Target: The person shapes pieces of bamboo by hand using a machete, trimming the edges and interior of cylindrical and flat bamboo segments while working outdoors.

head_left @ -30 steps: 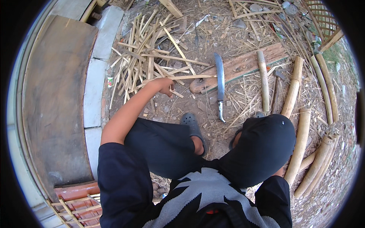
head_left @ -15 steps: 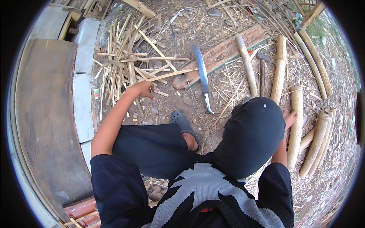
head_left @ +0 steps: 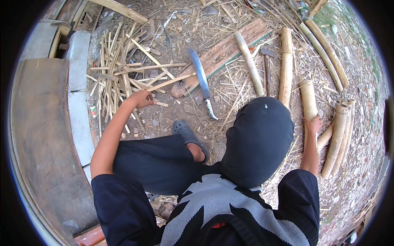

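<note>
A bamboo pole [head_left: 308,98] lies under the person's right hand [head_left: 314,123], fingers bent over its side; how tightly they grip cannot be told. A careless tug could send it rolling into the bamboo pieces [head_left: 339,137] just outside that hand. The left hand [head_left: 142,99] hangs loosely curled, apparently empty, beside a heap of split strips [head_left: 119,69], whose rough edges could leave splinters. Between and ahead of the hands, an unsheathed machete [head_left: 198,69] rests across a plank's [head_left: 221,57] end; a bump from a swung pole could shift its blade toward the clog [head_left: 184,130].
</note>
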`<state>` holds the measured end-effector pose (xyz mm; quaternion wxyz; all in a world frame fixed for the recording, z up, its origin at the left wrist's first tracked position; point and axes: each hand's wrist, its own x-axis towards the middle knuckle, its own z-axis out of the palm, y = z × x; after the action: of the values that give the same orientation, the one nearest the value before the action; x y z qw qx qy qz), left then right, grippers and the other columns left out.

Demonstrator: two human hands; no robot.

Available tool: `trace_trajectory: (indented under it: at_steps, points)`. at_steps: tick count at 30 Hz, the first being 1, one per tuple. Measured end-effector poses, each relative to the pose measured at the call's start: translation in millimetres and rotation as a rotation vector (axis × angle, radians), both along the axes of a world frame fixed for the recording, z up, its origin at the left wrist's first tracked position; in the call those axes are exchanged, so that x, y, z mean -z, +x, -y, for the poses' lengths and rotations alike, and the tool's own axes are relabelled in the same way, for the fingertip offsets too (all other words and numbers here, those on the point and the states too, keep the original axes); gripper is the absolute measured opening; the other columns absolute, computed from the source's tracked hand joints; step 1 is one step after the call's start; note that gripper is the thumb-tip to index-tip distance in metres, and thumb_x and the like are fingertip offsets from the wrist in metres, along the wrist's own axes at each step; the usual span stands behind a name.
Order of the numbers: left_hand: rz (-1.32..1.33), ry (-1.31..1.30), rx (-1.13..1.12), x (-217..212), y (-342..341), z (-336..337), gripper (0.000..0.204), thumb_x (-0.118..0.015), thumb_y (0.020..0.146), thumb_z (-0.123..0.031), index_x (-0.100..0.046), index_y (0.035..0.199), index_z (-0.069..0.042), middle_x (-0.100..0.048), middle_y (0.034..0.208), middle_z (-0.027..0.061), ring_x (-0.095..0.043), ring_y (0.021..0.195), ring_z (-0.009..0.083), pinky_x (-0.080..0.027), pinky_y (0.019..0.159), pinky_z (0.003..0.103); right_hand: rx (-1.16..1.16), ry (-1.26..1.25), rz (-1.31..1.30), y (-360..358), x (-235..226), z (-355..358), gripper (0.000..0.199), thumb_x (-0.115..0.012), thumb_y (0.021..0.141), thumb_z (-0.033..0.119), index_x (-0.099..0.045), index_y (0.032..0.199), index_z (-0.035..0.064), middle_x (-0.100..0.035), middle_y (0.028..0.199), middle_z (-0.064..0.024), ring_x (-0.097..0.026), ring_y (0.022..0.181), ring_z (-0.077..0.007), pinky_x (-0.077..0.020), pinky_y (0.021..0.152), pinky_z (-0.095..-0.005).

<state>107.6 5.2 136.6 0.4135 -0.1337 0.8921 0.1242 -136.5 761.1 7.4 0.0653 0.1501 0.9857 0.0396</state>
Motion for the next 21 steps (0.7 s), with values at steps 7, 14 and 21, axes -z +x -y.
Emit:
trace_trajectory:
  at_steps: [7,14,21]
  points:
    - [-0.061,0.017,-0.028,-4.2,-9.3,-10.7,0.043,-0.067,0.086,-0.044,-0.071,0.1,-0.003,-0.07,0.1,0.0207,-0.066,0.098,0.034,-0.051,0.088,0.041,-0.167,-0.064,-0.067,8.5,-10.8,24.8,0.084,-0.082,0.065,0.042,-0.045,0.127,-0.0004,-0.052,0.121,-0.0262,-0.057,0.109,-0.0427,-0.0481,0.091,-0.0517]
    - [-0.075,-0.002,0.027,-8.2,-12.0,-11.4,0.04,-0.063,0.09,-0.039,-0.07,0.103,-0.002,-0.07,0.102,0.0201,-0.066,0.098,0.0338,-0.051,0.088,0.04,-0.364,-0.255,-0.411,-23.5,-54.0,91.1,0.081,-0.078,0.066,0.042,-0.049,0.129,0.0004,-0.059,0.104,-0.0227,-0.061,0.092,-0.0388,-0.05,0.084,-0.0489]
    - [-0.097,-0.042,0.001,-14.2,-7.4,-7.1,0.042,-0.065,0.088,-0.041,-0.07,0.1,-0.001,-0.069,0.1,0.0223,-0.066,0.098,0.036,-0.051,0.087,0.042,-0.546,-0.431,-0.344,-67.2,-78.3,177.4,0.089,-0.079,0.067,0.045,-0.047,0.134,-0.0034,-0.062,0.107,-0.0264,-0.064,0.093,-0.0378,-0.0522,0.082,-0.0461]
